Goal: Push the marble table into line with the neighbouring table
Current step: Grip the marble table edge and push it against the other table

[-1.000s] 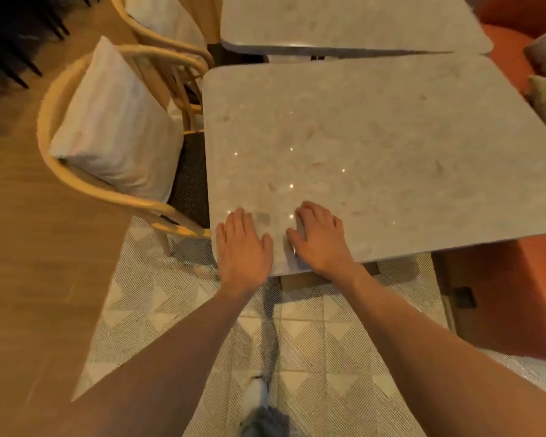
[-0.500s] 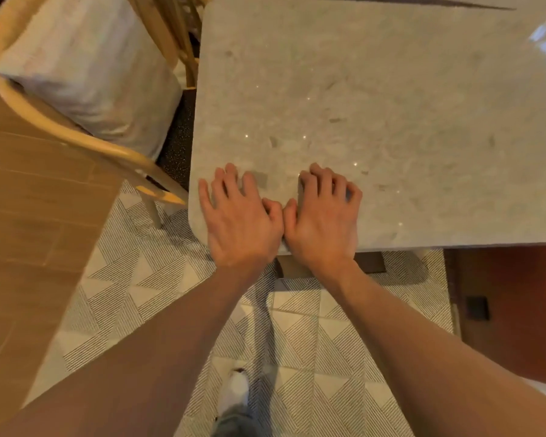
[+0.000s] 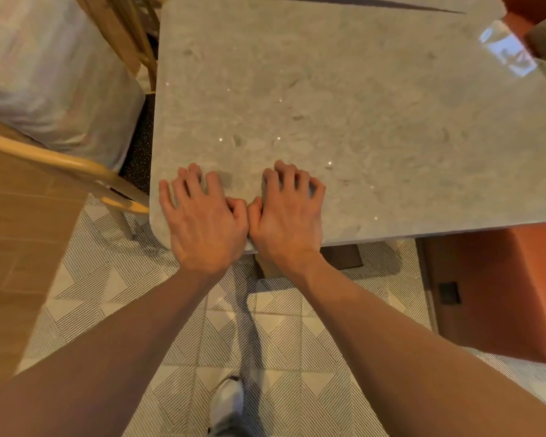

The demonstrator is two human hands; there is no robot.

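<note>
The grey marble table (image 3: pixel 360 105) fills the upper middle of the head view. Both hands rest on top of it at its near left corner. My left hand (image 3: pixel 204 216) lies palm down with its fingers spread and slightly arched. Beside it, thumbs touching, my right hand (image 3: pixel 286 212) presses down with its fingers curled and arched. Neither hand wraps around anything. A sliver of the neighbouring table (image 3: pixel 423 1) shows at the top edge, with a dark wedge-shaped gap between the two tops.
A wooden chair (image 3: pixel 76 165) with a pale cushion (image 3: pixel 51 80) stands tight against the table's left side. An orange seat (image 3: pixel 498 288) is at the right under the table edge. Patterned rug (image 3: pixel 177 294) underfoot, my shoe (image 3: pixel 227 405) below.
The view has moved in closer over the table. Both hands' fingers have gone from lying flat to arched and curled on the marble, and the hands have drawn together until the thumbs touch.
</note>
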